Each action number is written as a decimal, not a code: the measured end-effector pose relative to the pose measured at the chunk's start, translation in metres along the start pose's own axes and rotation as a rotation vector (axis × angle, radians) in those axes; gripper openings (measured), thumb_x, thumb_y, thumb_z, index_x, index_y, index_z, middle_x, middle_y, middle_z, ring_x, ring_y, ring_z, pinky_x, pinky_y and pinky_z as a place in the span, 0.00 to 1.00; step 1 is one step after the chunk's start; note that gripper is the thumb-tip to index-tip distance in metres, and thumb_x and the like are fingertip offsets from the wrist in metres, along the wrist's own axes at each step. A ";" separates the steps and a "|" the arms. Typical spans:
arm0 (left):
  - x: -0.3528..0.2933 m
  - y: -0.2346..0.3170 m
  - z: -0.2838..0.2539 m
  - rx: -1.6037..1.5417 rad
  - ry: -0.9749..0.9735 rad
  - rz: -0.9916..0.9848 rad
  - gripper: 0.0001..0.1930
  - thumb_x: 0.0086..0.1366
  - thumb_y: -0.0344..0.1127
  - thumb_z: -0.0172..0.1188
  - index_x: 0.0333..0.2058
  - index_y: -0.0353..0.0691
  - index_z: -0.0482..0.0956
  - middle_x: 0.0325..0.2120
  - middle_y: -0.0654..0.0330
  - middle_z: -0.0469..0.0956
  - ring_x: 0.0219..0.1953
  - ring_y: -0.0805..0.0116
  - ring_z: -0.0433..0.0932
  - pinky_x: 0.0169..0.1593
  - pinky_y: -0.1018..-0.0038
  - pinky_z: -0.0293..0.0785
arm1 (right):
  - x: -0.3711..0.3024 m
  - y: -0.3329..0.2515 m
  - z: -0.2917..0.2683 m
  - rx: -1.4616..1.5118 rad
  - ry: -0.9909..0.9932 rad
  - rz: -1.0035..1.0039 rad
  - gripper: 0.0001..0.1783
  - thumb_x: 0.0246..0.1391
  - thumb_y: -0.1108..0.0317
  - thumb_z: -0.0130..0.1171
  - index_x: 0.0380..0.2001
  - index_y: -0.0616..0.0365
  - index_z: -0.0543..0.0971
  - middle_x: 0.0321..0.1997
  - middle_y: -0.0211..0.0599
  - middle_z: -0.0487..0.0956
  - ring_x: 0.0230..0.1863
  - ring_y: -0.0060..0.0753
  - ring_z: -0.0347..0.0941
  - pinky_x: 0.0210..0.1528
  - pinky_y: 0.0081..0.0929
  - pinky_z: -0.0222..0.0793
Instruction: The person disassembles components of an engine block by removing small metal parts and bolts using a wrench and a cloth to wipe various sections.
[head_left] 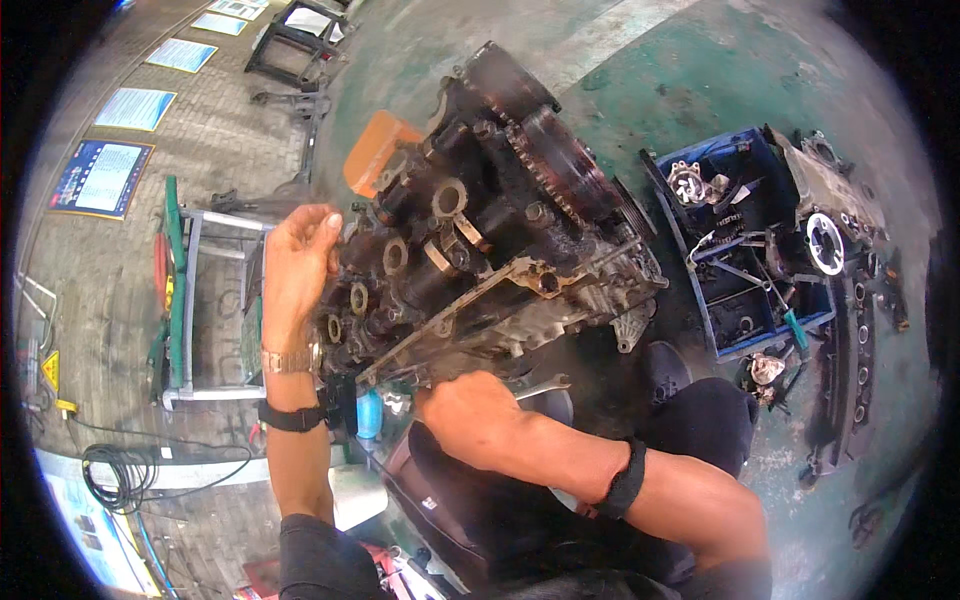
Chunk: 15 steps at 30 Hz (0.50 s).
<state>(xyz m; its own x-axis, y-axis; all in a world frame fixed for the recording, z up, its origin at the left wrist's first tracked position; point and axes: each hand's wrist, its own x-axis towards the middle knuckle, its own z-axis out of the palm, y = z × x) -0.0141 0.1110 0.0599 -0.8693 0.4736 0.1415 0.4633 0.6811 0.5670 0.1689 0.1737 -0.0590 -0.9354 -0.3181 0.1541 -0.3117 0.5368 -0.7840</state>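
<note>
A greasy, dark engine (470, 220) with gears and a chain fills the middle of the view. My left hand (300, 250) is at its left end, fingers curled in with the thumb against them. Whatever they may hold is too small to make out. Low at the engine's near side is my right hand (465, 400), back upward. Its fingers are hidden by the hand itself and the engine's edge. Just right of that hand the end of a metal wrench (548, 384) shows; whether the hand grips it cannot be seen.
A blue divided crate (700, 300) at the right holds metal parts and a green-handled screwdriver (796, 327). Engine castings (830, 190) lean beside it. An orange box (378, 150) lies behind the engine. A metal frame (215, 395) stands left, near a coiled cable (115, 480).
</note>
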 end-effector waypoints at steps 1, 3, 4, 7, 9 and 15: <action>-0.006 0.002 -0.003 0.004 -0.040 0.005 0.11 0.60 0.33 0.57 0.36 0.31 0.74 0.19 0.66 0.71 0.16 0.81 0.65 0.20 0.83 0.62 | -0.001 0.000 0.001 0.001 -0.001 -0.001 0.08 0.41 0.71 0.53 0.27 0.60 0.77 0.25 0.45 0.79 0.29 0.44 0.77 0.30 0.37 0.73; -0.025 0.017 -0.004 -0.004 -0.063 -0.001 0.09 0.59 0.31 0.58 0.36 0.32 0.75 0.19 0.68 0.71 0.17 0.82 0.64 0.21 0.83 0.62 | -0.001 0.001 0.003 -0.014 0.042 -0.003 0.08 0.41 0.71 0.53 0.27 0.59 0.77 0.24 0.45 0.78 0.28 0.44 0.77 0.30 0.38 0.72; -0.034 0.021 -0.006 0.020 -0.138 0.004 0.08 0.58 0.30 0.58 0.36 0.33 0.75 0.19 0.68 0.71 0.18 0.82 0.64 0.23 0.83 0.62 | -0.001 0.001 0.004 -0.013 0.042 -0.006 0.08 0.41 0.71 0.53 0.27 0.59 0.77 0.24 0.45 0.78 0.28 0.44 0.77 0.30 0.38 0.72; -0.053 0.030 -0.004 0.020 -0.269 -0.042 0.08 0.55 0.25 0.59 0.35 0.34 0.76 0.22 0.67 0.71 0.22 0.82 0.65 0.27 0.83 0.62 | -0.001 0.002 0.008 -0.018 0.058 0.001 0.08 0.41 0.70 0.52 0.28 0.59 0.76 0.24 0.45 0.78 0.28 0.44 0.77 0.29 0.38 0.72; -0.057 0.029 -0.003 0.115 -0.334 0.169 0.10 0.52 0.21 0.59 0.35 0.33 0.76 0.26 0.65 0.71 0.26 0.81 0.66 0.30 0.83 0.64 | -0.001 0.002 0.009 -0.051 0.076 -0.010 0.08 0.41 0.70 0.52 0.28 0.59 0.76 0.24 0.44 0.78 0.27 0.43 0.77 0.28 0.37 0.72; -0.058 0.022 0.004 0.128 -0.301 0.134 0.11 0.51 0.17 0.56 0.35 0.31 0.76 0.27 0.65 0.71 0.26 0.79 0.65 0.32 0.82 0.64 | -0.001 0.002 0.011 -0.049 0.061 -0.021 0.08 0.41 0.70 0.52 0.27 0.60 0.77 0.23 0.44 0.78 0.27 0.43 0.77 0.28 0.37 0.72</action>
<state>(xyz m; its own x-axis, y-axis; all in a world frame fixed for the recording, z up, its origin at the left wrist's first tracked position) 0.0476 0.1009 0.0611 -0.7188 0.6936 -0.0487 0.6039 0.6575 0.4506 0.1713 0.1669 -0.0670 -0.9365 -0.2827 0.2076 -0.3379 0.5683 -0.7502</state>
